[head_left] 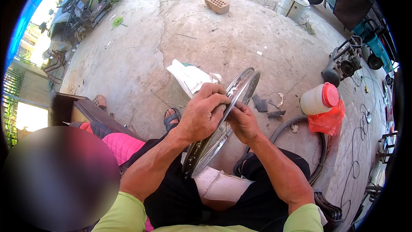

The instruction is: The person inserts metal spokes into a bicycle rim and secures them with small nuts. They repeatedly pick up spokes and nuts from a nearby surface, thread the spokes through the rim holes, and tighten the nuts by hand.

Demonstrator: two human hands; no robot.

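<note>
A metal wheel rim (197, 158) stands tilted between my knees, its upper part leaning away to the right. Thin spokes show inside it, and flaky pale patches mark its upper inner face. My left hand (202, 115) is closed over the left side of the rim, fingers curled. My right hand (243, 122) grips the rim from the right, thumb and fingers pressed close to the left hand. Whether a small piece is pinched between the fingers is hidden. Under the rim lies a pale, worn piece of material (223, 185) between my legs.
Beyond the rim lies a white sack (186, 77). To the right are dark rubber scraps (259, 103), a black tyre (319, 163), a white jug (312, 101) with a red lid, a red plastic bag (328, 121) and an air compressor (343, 64). A brick (217, 5) lies farther off.
</note>
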